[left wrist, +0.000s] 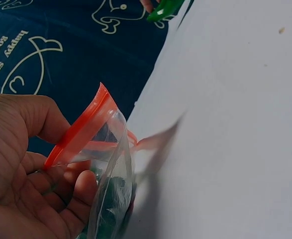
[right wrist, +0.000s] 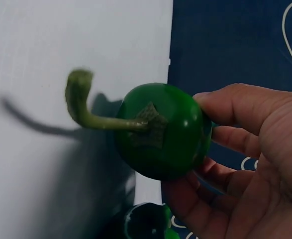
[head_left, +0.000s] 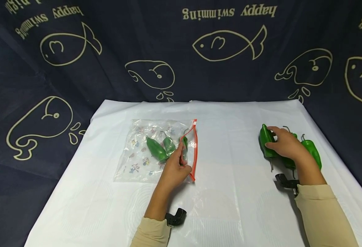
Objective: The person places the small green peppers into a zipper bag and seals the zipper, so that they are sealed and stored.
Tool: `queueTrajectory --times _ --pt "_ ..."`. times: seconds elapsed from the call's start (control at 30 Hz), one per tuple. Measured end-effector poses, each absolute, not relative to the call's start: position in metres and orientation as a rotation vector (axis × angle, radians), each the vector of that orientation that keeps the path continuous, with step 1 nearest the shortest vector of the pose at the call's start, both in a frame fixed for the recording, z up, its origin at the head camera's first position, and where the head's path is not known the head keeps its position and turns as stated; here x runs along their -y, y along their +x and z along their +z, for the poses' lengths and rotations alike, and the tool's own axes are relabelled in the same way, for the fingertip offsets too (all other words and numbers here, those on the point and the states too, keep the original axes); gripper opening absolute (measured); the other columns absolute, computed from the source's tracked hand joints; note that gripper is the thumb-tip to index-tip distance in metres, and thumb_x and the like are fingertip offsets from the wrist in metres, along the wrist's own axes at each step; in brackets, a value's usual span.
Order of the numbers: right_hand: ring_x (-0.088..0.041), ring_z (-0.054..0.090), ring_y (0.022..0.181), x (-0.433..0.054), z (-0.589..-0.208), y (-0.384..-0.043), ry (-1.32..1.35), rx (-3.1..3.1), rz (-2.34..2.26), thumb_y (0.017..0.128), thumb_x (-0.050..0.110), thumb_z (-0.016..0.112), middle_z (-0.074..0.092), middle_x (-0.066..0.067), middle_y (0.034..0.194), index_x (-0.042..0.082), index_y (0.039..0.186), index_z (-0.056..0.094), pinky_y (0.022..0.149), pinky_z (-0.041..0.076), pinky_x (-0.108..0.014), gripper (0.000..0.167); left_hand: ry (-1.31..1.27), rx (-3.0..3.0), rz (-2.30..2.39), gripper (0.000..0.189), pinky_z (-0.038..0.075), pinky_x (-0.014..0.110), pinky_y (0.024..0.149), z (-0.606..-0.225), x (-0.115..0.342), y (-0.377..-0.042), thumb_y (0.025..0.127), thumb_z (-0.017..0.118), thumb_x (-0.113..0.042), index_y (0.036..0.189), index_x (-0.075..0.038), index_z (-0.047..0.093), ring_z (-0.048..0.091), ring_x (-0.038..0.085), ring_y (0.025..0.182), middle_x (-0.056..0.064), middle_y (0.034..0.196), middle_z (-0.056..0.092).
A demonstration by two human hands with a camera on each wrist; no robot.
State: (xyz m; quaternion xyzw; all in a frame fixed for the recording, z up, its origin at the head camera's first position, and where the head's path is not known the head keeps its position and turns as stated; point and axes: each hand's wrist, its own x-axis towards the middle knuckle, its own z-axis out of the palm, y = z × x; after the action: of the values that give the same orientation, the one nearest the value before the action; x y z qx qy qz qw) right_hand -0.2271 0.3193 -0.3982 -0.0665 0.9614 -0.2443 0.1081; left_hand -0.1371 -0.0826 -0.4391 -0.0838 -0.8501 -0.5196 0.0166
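Dark cloth (head_left: 113, 20) hangs behind the white table (head_left: 221, 144). Left hand (head_left: 175, 171) pinches a bag (head_left: 126, 161); right hand (head_left: 287, 144) pinches a long pepper (head_left: 264, 140), tip away.

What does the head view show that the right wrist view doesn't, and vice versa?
Only the head view shows the left hand gripping a red-edged clear plastic bag with glossy green peppers inside.

Only the right wrist view shows the star-shaped calyx on the held smooth green pepper.

Both show the right hand holding that pepper, the white tablecloth and the dark blue pale-printed cloth.
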Motion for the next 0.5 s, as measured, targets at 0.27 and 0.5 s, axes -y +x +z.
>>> queueTrajectory --times 0.27,0.5 --pt "-0.054 0.044 0.117 -0.318 -0.393 -0.222 -0.195 -2.837 -0.771 0.092 0.016 0.064 0.041 -0.041 0.132 -0.010 0.150 0.025 0.085 0.043 -0.065 0.074 -0.279 2.640 -1.639 0.089 0.046 0.026 0.068 -0.441 0.078 -0.137 0.077 0.061 0.000 0.158 -0.008 0.025 0.053 0.015 0.085 0.009 0.105 0.058" --pt "-0.051 0.047 0.113 -0.307 -0.394 -0.221 -0.227 -2.820 -0.889 0.093 0.018 0.064 0.041 -0.038 0.133 -0.008 0.151 0.023 0.082 0.045 -0.059 0.075 -0.295 2.638 -1.592 0.088 0.046 0.026 0.069 -0.440 0.083 -0.137 0.076 0.062 0.000 0.157 -0.006 0.026 0.053 0.016 0.085 0.010 0.105 0.058"
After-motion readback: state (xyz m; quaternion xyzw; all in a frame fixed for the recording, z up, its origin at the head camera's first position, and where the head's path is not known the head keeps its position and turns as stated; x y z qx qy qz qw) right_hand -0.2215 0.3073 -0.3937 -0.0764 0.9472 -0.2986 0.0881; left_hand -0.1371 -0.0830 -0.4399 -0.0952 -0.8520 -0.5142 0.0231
